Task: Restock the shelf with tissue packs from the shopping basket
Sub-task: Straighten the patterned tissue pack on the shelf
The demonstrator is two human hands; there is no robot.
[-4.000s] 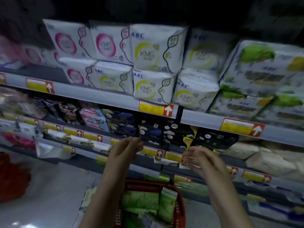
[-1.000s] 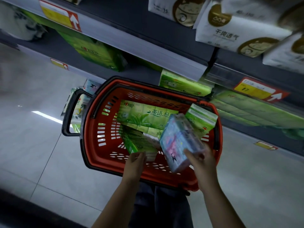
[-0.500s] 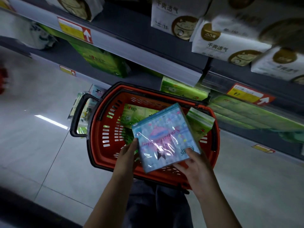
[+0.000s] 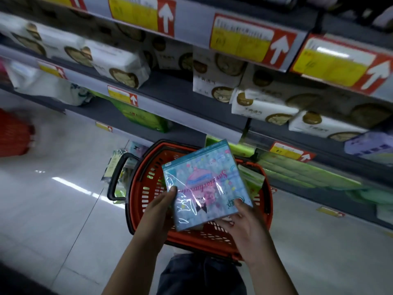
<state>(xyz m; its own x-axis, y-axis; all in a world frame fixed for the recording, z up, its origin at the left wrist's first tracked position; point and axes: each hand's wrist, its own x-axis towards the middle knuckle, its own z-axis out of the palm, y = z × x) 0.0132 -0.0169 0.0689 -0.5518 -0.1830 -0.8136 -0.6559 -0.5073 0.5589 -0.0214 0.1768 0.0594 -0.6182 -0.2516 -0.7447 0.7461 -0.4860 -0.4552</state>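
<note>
Tissue pack [image 4: 205,184] gripped between left hand [image 4: 160,211] and right hand [image 4: 244,227], above basket [image 4: 266,201].

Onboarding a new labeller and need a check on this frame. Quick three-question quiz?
1. True or false: the left hand and the right hand both grip the blue tissue pack.
2. The pack is held above: A) the red basket B) bare floor C) a shelf board.
3. Fill in: the yellow price tags carry white ___ pointing up.
Key: 1 true; 2 A; 3 arrows.
</note>
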